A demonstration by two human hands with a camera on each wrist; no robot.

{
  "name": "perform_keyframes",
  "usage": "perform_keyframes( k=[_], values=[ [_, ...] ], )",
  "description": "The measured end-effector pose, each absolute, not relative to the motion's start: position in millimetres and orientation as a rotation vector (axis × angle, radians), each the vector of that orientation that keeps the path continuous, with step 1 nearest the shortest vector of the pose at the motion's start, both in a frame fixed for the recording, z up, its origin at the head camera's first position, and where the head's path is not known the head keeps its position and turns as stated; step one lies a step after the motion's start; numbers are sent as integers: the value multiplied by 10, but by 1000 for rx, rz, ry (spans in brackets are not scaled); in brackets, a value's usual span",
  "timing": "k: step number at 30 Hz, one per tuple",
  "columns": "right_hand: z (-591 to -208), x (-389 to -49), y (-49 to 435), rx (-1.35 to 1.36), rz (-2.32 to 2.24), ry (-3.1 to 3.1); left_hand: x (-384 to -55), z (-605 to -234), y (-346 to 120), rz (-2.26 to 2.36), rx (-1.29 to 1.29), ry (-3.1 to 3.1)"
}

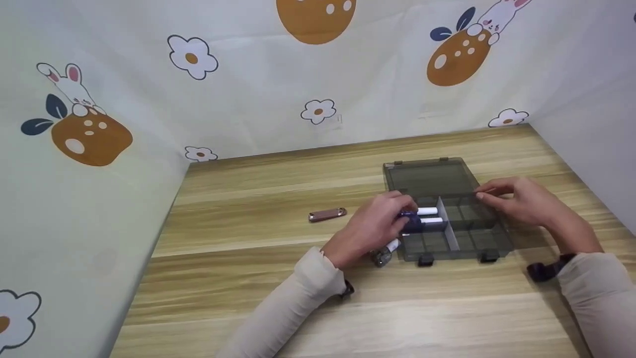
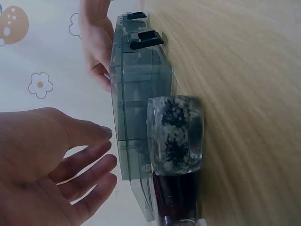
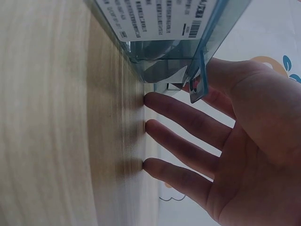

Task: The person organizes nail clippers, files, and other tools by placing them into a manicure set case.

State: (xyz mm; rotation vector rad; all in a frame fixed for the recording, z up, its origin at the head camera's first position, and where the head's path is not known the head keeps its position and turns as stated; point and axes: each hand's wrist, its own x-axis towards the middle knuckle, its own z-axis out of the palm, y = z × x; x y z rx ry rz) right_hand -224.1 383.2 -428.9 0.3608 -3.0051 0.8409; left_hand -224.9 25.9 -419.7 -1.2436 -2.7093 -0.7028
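Note:
A smoky see-through compartment box (image 1: 477, 233) lies on the table with its lid folded back. My left hand (image 1: 377, 221) reaches over its left side, fingertips right by a dark blue bottle (image 1: 411, 222) in a compartment. Two white caps (image 1: 428, 220) point right there. In the left wrist view, my left hand (image 2: 61, 160) has loosely bent fingers with an empty gap inside the thumb. At the box's right edge, my right hand (image 1: 526, 201) pinches with thumb and index finger. Its other fingers (image 3: 183, 141) extend straight to the tabletop in the right wrist view.
A small glass bottle with black-and-white flecks (image 2: 176, 134) lies in front of the box, beside the left wrist. Farther left is a pinkish-brown nail clipper (image 1: 327, 215). Two black latches (image 1: 425, 260) stick out along the box's front. Printed cloth (image 1: 258, 99) hangs behind the table.

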Motion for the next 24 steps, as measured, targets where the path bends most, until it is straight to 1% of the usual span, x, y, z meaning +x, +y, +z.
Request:
perform_keyframes(
  k=[7,15,24],
  values=[
    [-4281,-2237,3818,357,858,-3017,-2303,-4211,146,-705,-1211,-2719],
    [-4275,-2242,3812,344,850,-3011,-2366,-4244,-121,-782,-1179,-2743],
    [-4292,-2241,3823,353,868,-2987,-2404,-4243,-451,-811,-1022,-2852]
  ],
)
